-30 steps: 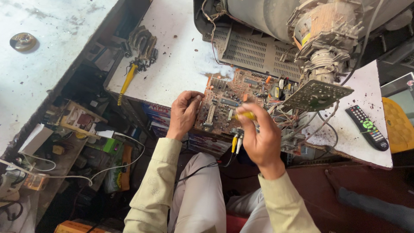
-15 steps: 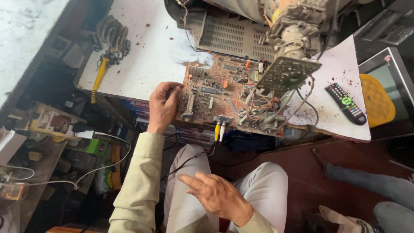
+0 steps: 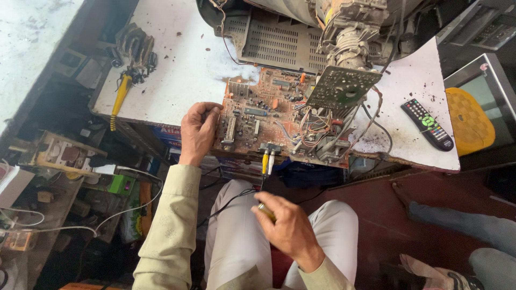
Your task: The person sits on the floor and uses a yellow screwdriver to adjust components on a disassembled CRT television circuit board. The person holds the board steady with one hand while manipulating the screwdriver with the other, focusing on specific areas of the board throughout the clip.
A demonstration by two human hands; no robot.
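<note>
Head view, steeply down over workbench (image 3: 177, 80), close.

The left arm is stretched forward in a pale sleeve, and the left hand (image 3: 199, 131) is held palm down with the fingers curled in a clamping grip, the thumb tucked underneath. The right arm is bent and drawn in close above the lap. The right hand (image 3: 285, 228) is seen back upward, its fingers curled in a pinching grip.
</note>
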